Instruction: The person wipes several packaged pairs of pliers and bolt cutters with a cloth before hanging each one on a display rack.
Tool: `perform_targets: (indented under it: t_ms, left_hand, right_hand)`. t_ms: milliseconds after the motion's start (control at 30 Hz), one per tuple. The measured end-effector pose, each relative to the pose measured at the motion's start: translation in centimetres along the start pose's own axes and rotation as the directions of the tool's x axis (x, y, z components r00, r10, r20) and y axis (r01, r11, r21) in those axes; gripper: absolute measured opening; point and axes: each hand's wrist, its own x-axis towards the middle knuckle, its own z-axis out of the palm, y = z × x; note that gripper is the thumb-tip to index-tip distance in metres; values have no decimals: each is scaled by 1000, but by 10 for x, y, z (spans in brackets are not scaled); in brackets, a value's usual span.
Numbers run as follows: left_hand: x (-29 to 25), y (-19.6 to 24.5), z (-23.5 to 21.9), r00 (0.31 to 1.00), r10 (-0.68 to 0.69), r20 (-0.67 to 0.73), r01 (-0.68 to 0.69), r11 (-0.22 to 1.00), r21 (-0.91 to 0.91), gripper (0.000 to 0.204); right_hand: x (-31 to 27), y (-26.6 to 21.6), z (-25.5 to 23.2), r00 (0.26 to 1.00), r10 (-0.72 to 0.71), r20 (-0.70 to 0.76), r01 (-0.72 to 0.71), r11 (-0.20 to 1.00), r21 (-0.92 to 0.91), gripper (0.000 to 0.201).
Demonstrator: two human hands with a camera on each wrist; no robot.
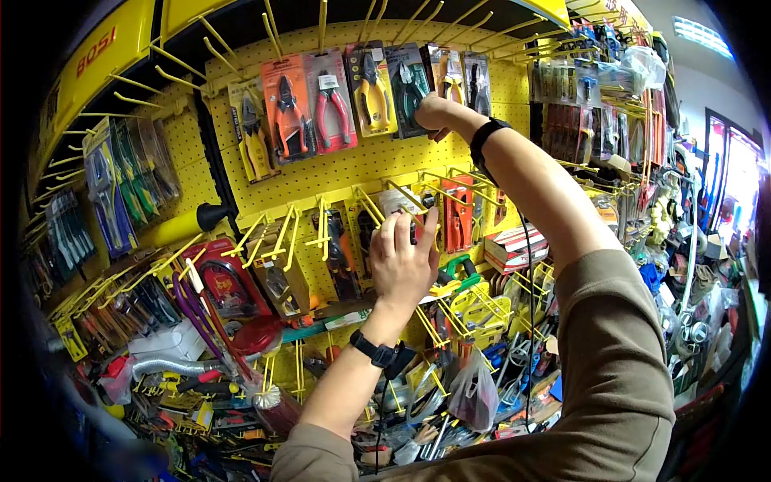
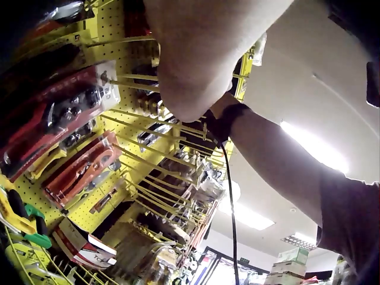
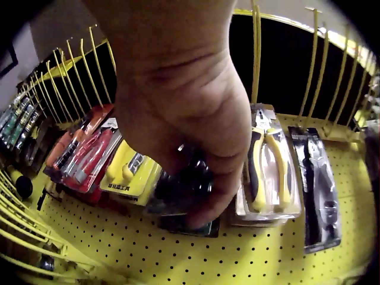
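Note:
High on the yellow pegboard, my right hand is at the dark green pliers pack. In the right wrist view, the fingers of the right hand curl round the edge of that dark pack, covering much of it. A yellow pliers pack hangs on one side, and yellow-and-black pliers on the other. Lower down, my left hand is raised beside the yellow hooks, its fingers slightly bent and seemingly holding nothing. The left wrist view shows the left hand from close up.
Yellow hooks stick out below the upper row. Red and orange pliers packs hang to the left. A red tool pack and a red-and-white box are right of the left hand. A black cable hangs from the right wrist.

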Motion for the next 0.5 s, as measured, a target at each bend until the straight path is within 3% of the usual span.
perform_targets:
  t_ms: [67,133,167,200,267,300,333,400,467,500]
  left_hand:
    - [0,-1,-2,1000,6,10,-6,1000,-6,57]
    - [-1,-2,-2,1000,7,21,-7,1000,-12,57]
    - [-1,-2,-3,1000,7,22,-7,1000,-25,57]
    - [-1,-2,-3,1000,8,23,-7,999,-39,57]
    - [-1,-1,-4,1000,13,6,-13,999,-31,57]
    - [-1,-2,-3,1000,12,8,-11,999,-38,57]
    - [-2,-2,-2,1000,9,8,-9,999,-45,57]
    - [-2,-3,-4,999,5,51,-3,999,-38,64]
    - [-5,-4,-3,998,8,61,-6,999,-40,68]
    - [-5,-5,-3,999,20,41,-18,999,-41,67]
  right_hand:
    - [-52,-23,-11,989,-139,-40,121,946,-299,44]
    - [-86,-34,-8,960,-277,-23,216,795,-567,31]
    - [-90,-33,-5,964,-223,-142,168,931,-325,34]
    - [-94,-33,-3,967,-207,-151,138,917,-373,35]
    - [-116,-35,1,971,-104,-215,54,972,-230,32]
    - [-129,-34,2,966,-197,-166,109,897,-429,30]
    - [-142,-33,6,962,-69,-263,34,990,-135,37]
    - [-193,-22,20,805,-311,-505,153,932,-330,47]
    - [-259,-9,38,654,-427,-624,354,902,-246,44]
    - [-306,-11,47,669,-395,-630,408,903,-132,42]
